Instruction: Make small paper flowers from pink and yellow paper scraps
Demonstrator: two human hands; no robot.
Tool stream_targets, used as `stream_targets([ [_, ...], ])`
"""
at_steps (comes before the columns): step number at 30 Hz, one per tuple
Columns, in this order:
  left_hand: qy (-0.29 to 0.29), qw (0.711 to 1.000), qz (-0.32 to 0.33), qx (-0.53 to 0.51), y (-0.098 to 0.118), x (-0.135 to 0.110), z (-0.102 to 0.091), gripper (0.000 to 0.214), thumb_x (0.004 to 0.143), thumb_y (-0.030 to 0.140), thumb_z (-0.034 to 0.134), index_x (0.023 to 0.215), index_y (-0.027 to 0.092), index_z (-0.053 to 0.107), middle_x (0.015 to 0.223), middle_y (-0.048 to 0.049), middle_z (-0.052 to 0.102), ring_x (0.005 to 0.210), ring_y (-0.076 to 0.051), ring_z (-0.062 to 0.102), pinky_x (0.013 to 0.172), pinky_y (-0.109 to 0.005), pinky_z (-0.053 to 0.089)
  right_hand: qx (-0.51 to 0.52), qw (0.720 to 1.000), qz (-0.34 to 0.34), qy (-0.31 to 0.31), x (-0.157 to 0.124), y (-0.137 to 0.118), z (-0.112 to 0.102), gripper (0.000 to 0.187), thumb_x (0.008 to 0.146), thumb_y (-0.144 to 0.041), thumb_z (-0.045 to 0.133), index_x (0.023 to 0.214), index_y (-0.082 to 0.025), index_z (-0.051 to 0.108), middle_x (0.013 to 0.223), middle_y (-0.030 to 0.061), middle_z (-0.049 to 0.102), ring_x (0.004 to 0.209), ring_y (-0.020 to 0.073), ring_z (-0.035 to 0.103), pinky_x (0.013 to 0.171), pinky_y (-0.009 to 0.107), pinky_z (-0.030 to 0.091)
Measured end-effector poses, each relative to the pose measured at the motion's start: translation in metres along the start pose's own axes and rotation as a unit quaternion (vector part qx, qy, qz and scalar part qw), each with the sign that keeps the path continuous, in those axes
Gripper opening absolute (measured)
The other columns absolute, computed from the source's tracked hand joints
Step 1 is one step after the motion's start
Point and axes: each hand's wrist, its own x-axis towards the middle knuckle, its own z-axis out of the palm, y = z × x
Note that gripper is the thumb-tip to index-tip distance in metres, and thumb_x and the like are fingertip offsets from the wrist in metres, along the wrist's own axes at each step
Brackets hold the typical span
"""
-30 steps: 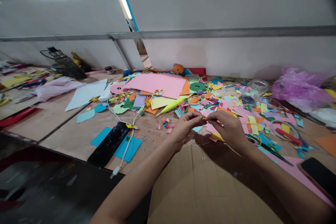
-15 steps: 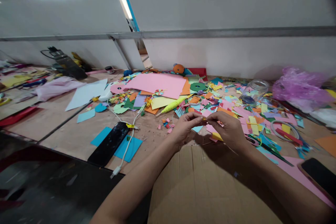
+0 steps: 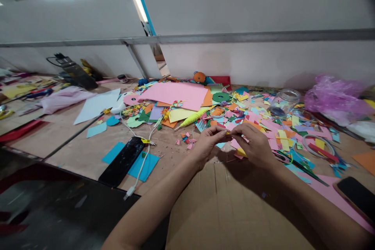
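My left hand [image 3: 211,140] and my right hand [image 3: 251,140] meet fingertip to fingertip above the near edge of the paper scraps. Both are closed in a pinch on a small, thin yellow strip [image 3: 228,133], most of which the fingers hide. Its material is too small to make out. Beneath my wrists lies a sheet of brown cardboard [image 3: 228,211]. Just behind my left hand is a yellow-green tool with a ribbed grip and thin tip [image 3: 191,118]. Scissors [image 3: 307,171] rest beside my right forearm.
A phone [image 3: 123,162] lies on blue paper at left with a white cable [image 3: 142,166] across it. Pink sheets [image 3: 175,94] top the scrap pile. A glass jar [image 3: 284,102], a purple plastic bag [image 3: 334,97] and another phone [image 3: 356,197] are right; a dark bottle [image 3: 76,72] leans far left.
The hands stay together in nearly the same place, with the fingers shifting only slightly around the yellow strip. The rest of the table is unchanged.
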Motion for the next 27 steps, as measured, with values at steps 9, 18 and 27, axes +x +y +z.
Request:
stream_targets([
  [9,0.018,0.993,0.087,0.082,0.004,0.001,0.006,0.03,0.065,0.031,0.086,0.082,0.015,0.068,0.08,-0.003,0.07,0.08,-0.016,0.067,0.083,-0.032,0.053,0.012,0.999,0.026,0.015,-0.002,0.001,0.001,0.007,0.094,-0.015,0.06,0.094,-0.021,0.063,0.087,0.0039,0.066,0.081,0.0194,0.062,0.071,0.03,0.048],
  [18,0.046,0.985,0.108,0.128,-0.002,0.001,0.003,0.02,0.068,0.028,0.081,0.078,0.015,0.068,0.076,-0.0026,0.071,0.076,-0.016,0.069,0.077,-0.031,0.055,0.036,0.998,0.041,0.005,-0.002,0.002,0.0,0.008,0.093,-0.015,0.063,0.094,-0.022,0.065,0.088,0.0032,0.068,0.081,0.0192,0.064,0.073,0.031,0.049],
  [27,0.041,0.983,0.117,0.136,-0.005,0.002,0.001,0.021,0.068,0.029,0.081,0.079,0.015,0.069,0.076,-0.0034,0.073,0.075,-0.017,0.07,0.075,-0.031,0.056,0.036,0.999,0.013,0.018,-0.001,0.0,0.0,0.01,0.095,-0.015,0.06,0.095,-0.022,0.067,0.089,0.004,0.068,0.081,0.0191,0.065,0.072,0.031,0.051],
])
